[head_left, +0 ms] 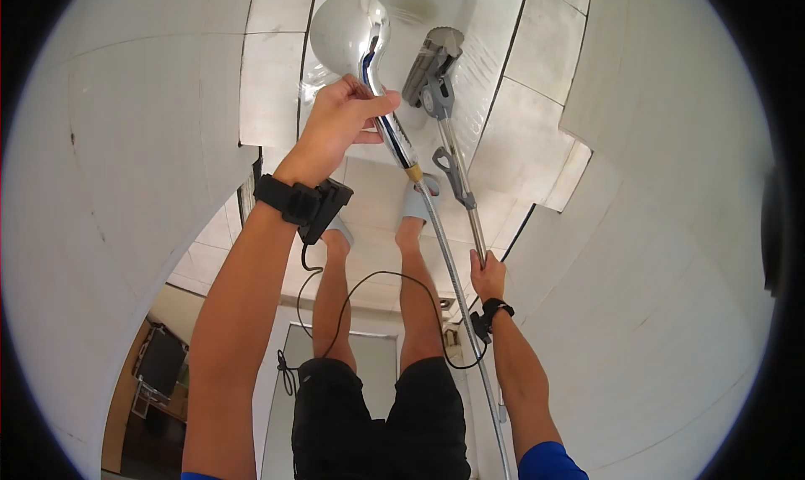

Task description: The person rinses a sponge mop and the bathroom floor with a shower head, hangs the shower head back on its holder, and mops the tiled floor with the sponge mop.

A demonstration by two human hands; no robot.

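My left hand (344,119) is wrapped round the neck of a chrome shower head (350,34), thumb across the handle. The round head points up and to the left, and a metal hose (457,283) runs from the handle down past my legs. Lower right, my right hand (487,275) grips the metal pole of a mop (454,149). The grey mop head (432,67) rests tilted over the white basin (482,27) set in the floor, to the right of the shower head.
Plastic film lies along the basin's sides. White tiles (524,136) surround it, with pale walls left and right. A black cable (381,273) loops between the wrist straps, across my legs. My slippered feet stand below the basin. A doorway shows at lower left.
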